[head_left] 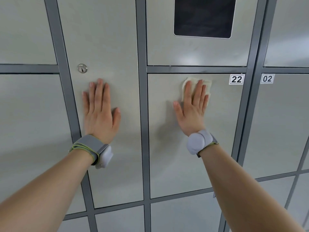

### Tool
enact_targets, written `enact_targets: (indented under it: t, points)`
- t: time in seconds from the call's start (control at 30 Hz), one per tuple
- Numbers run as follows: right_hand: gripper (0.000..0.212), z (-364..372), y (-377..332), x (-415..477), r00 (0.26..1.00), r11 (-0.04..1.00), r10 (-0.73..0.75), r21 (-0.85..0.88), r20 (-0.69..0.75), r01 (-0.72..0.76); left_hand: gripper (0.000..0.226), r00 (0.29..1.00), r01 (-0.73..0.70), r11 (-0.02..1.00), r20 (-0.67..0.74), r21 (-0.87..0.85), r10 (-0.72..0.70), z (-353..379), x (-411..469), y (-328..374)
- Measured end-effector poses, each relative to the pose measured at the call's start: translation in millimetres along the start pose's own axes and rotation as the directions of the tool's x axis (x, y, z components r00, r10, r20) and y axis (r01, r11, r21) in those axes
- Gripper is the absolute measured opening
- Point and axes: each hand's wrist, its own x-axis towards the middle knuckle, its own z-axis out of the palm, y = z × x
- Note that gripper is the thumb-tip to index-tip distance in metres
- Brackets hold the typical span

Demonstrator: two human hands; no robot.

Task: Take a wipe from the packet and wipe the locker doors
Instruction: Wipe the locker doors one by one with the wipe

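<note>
My right hand [192,108] lies flat, fingers straight, pressing a pale crumpled wipe [207,84] against the upper part of the locker door marked 22 [192,164]. The wipe shows above and beside my fingers, just left of the 22 label [236,79]. My left hand [100,111] rests flat with straight fingers on the tall grey door [108,39] to the left, below its round keyhole [82,68]. Both wrists carry grey bands. No wipe packet is in view.
Grey locker doors fill the view, split by darker grey frame bars [142,114]. A dark screen panel [203,15] sits in the door above number 22. A door labelled 02 [267,78] stands to the right.
</note>
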Motion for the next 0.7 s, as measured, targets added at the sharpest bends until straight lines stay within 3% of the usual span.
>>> enact_targets:
  t: [0.2, 0.33, 0.4, 0.53, 0.7]
  points:
    - [0.073, 32.6, -21.7, -40.5, 0.955, 0.951, -0.282, -0.104, 0.09, 0.291, 0.061, 1.0, 0.012, 1.0, -0.007, 0.012, -0.012, 3.2, -1.5, -0.7]
    - [0.07, 30.9, -17.3, -43.9, 0.913, 0.912, -0.384, -0.098, 0.138, 0.398, 0.061, 1.0, 0.018, 1.0, 0.001, 0.01, -0.018, 3.4, -3.2, -1.5]
    - [0.07, 23.2, -16.7, -30.0, 0.914, 0.911, -0.393, -0.092, 0.098, 0.401, 0.06, 1.0, 0.01, 1.0, -0.008, 0.012, -0.01, 3.3, -3.8, -2.3]
    - [0.072, 16.0, -29.1, -6.6, 0.96, 0.961, -0.276, -0.022, 0.048, 0.277, 0.06, 1.0, 0.002, 1.0, -0.013, 0.019, -0.001, 3.8, -5.3, -3.7]
    - [0.067, 33.9, -28.7, -32.6, 0.907, 0.903, -0.412, -0.099, 0.087, 0.419, 0.061, 1.0, -0.01, 0.999, -0.002, 0.045, 0.01, 4.7, -7.7, -5.4]
